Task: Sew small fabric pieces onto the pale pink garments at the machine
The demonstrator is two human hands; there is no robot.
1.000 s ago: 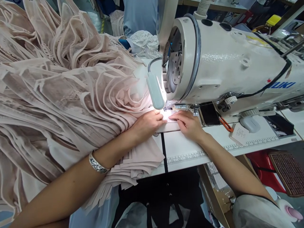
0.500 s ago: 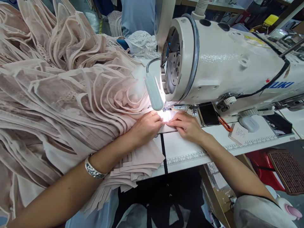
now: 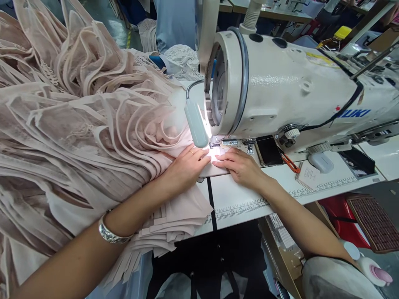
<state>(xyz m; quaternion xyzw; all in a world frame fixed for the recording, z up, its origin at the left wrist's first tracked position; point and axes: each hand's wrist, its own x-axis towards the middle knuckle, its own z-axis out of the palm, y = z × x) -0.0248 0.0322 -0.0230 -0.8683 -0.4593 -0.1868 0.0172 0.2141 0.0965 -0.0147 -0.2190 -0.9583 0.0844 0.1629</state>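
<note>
Pink fabric (image 3: 215, 156) under both hands (image 3: 188, 167), near lamp (image 3: 196, 124)

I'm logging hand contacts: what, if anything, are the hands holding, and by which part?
The left hand and right hand touch the pale fabric at either side of its lit part, by the lamp; whether they pinch it cannot be told.

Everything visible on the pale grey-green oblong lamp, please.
The pale grey-green oblong lamp looks like plastic, rounded at its lower end. It hangs tilted, top leftward, from a thin, curved, metallic-looking neck at the left end of the off-white sewing machine. It is lit: white light glows along its right edge and over the pale pink fabric below. The bare left hand is beneath; contact is unclear.
</note>
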